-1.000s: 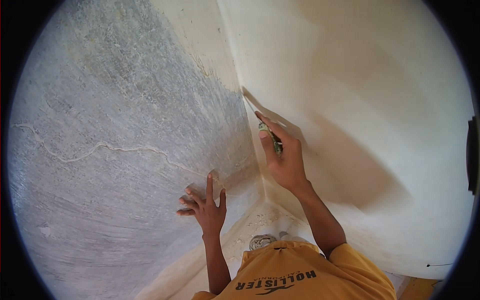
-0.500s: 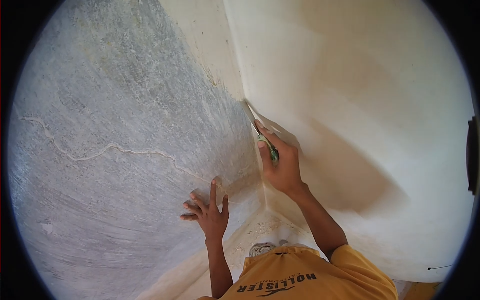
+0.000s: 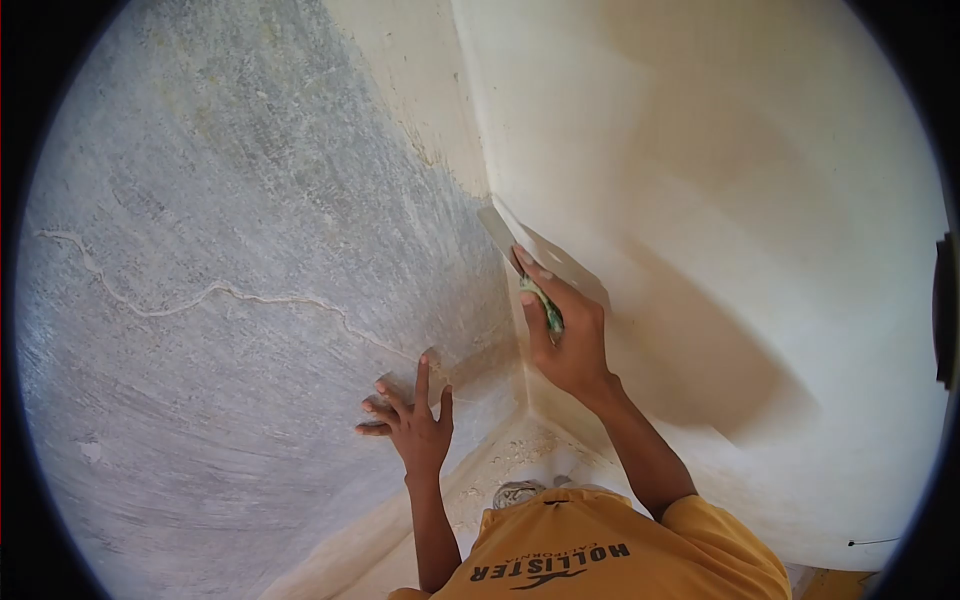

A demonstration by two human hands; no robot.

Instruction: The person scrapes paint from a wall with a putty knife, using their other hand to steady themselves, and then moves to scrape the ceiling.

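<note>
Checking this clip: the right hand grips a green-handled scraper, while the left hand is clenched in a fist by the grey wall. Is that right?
Not quite: the left hand is not clenched. The head view shows its fingers spread apart by the grey wall. The right hand does grip a green-handled scraper.

My feed is bright: lit from the left, the bare right hand [image 3: 575,345] shadows the smooth cream wall [image 3: 850,400]; black vignetting rounds the edges.
</note>
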